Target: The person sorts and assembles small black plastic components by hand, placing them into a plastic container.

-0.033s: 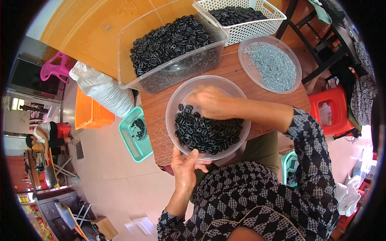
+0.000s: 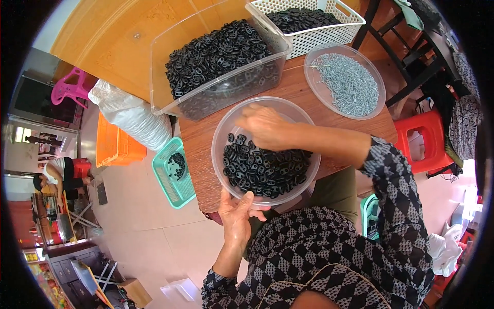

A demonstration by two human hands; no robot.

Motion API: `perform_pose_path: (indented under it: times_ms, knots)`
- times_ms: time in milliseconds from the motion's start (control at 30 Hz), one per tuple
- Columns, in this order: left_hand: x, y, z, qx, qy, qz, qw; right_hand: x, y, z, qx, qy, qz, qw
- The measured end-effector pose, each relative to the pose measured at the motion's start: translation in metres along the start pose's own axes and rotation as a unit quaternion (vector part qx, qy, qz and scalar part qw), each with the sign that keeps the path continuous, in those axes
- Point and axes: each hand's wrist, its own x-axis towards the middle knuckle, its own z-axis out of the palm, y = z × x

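A round translucent plastic bowl (image 2: 218,170) sits at the near edge of the table, full of small black oval plastic pieces (image 2: 265,172), each with two holes. My left hand (image 2: 236,213) grips the bowl's near rim, its thumb on top and fingers underneath. Over the far part of the bowl is my right hand (image 2: 265,126), curled, its fingertips smeared by motion. Whether anything is in those fingers I cannot make out. Right of the bowl lies a round plastic lid or tray (image 2: 312,82) heaped with small silver screws (image 2: 350,85).
Behind the bowl stand a large clear bin (image 2: 221,100) of black pieces and a white basket (image 2: 324,41) with more. A green basket (image 2: 180,198), an orange crate (image 2: 116,144) and a white sack (image 2: 136,118) are at left. A red stool (image 2: 427,136) stands right; a person (image 2: 56,172) bends far left.
My right hand has shifted slightly left and away from me over the bowl. My left hand stays on the rim.
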Motion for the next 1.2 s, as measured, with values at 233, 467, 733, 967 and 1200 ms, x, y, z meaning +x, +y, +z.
perform_pose_path:
  times_ms: [233,467,733,967,1200]
  knots:
    - [0.004,-0.013,0.012,-0.003,0.012,-0.003,1.000,-0.002,-0.014,0.025,0.027,-0.099,-0.025,0.994]
    - [0.006,-0.026,0.027,0.121,0.033,0.027,0.992,-0.049,-0.013,0.024,-0.062,0.191,-0.081,0.976]
    - [-0.003,-0.014,0.026,0.251,0.084,-0.038,0.964,-0.078,-0.016,0.005,0.043,0.246,0.021,0.968]
    - [-0.008,0.011,0.049,0.345,0.106,-0.066,0.930,-0.075,0.006,-0.021,0.053,0.370,-0.004,0.927]
    - [-0.005,0.014,0.051,0.375,0.138,-0.092,0.912,-0.111,0.002,-0.035,0.220,0.187,0.006,0.957]
